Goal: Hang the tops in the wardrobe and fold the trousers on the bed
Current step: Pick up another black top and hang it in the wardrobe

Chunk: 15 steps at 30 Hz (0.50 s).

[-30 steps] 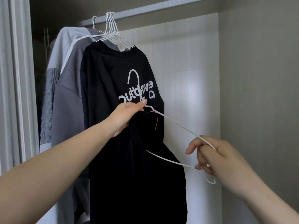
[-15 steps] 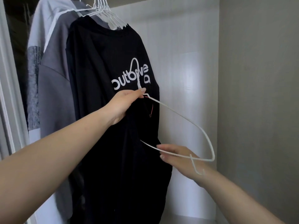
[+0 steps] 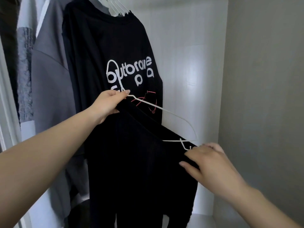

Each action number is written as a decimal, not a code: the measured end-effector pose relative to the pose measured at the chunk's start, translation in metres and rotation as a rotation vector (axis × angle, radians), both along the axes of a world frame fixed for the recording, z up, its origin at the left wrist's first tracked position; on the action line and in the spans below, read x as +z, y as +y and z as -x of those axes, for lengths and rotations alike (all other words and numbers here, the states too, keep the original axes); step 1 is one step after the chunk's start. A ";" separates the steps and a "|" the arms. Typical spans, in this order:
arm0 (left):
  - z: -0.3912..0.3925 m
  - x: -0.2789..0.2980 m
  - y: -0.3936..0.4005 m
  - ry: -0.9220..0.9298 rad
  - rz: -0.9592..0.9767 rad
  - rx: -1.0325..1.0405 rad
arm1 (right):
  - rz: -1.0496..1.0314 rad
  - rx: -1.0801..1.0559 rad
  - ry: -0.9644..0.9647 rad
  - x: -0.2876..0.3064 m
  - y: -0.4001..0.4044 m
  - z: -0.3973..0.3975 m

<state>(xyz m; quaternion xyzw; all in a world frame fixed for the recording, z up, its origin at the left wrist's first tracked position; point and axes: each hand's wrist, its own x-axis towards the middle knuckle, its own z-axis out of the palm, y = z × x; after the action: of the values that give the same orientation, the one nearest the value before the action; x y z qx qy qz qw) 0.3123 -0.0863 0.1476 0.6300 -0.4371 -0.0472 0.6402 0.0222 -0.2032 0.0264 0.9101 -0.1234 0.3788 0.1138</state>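
1. Gripping the neck of the white wire hanger [image 3: 166, 111] just below its hook, left hand [image 3: 107, 104] curled round the wire together with a bunch of the black top [image 3: 139, 170]
2. Pinching a fold of that top's dark cloth near the hanger's low right corner, right hand [image 3: 212, 163] with thumb under and fingers over; possibly touching the wire too, the blur there making it hard to tell
3. Hanging half on only: top draped below the tilted hanger, right shoulder of the wire bare, held in front of the printed black shirt [image 3: 115, 51] on the rail, inside the wardrobe [image 3: 189, 55]
4. Risking a slip of the cloth off the sloping wire if the right hand is letting go before the shoulder is seated
5. Risking a stretched or snagged neckline from forcing the corner through too small an opening
6. Risking a tangle with the crowded white hangers [image 3: 118, 7] above when lifting the hook to the rail, knocking the grey top [image 3: 49, 76] or the printed shirt loose
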 end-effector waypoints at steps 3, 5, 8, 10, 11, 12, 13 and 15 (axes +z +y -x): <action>-0.002 -0.010 -0.010 -0.060 -0.077 0.056 | 0.121 -0.002 -0.038 0.009 0.002 0.022; 0.003 -0.017 -0.020 -0.109 -0.109 0.091 | 0.158 -0.024 -0.035 0.017 0.001 0.031; 0.016 -0.028 -0.031 -0.197 -0.175 0.098 | 0.101 -0.064 -0.014 0.030 -0.003 0.040; 0.028 -0.035 -0.039 -0.250 -0.236 0.064 | 0.086 -0.073 0.061 0.037 -0.003 0.039; 0.035 -0.038 -0.043 -0.268 -0.254 0.046 | 0.087 -0.074 0.119 0.041 -0.002 0.035; 0.043 -0.039 -0.048 -0.277 -0.261 0.028 | 0.087 -0.065 0.170 0.043 -0.002 0.029; 0.049 -0.040 -0.052 -0.277 -0.261 0.008 | 0.076 -0.038 0.196 0.045 -0.002 0.024; 0.060 -0.043 -0.057 -0.283 -0.246 -0.041 | 0.032 0.026 0.195 0.045 -0.002 0.017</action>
<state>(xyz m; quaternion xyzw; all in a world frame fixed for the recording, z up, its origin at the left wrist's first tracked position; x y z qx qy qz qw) 0.2520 -0.1428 0.1050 0.6950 -0.5264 -0.0244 0.4893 0.0055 -0.2057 0.0719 0.9422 -0.0941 0.2919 0.1348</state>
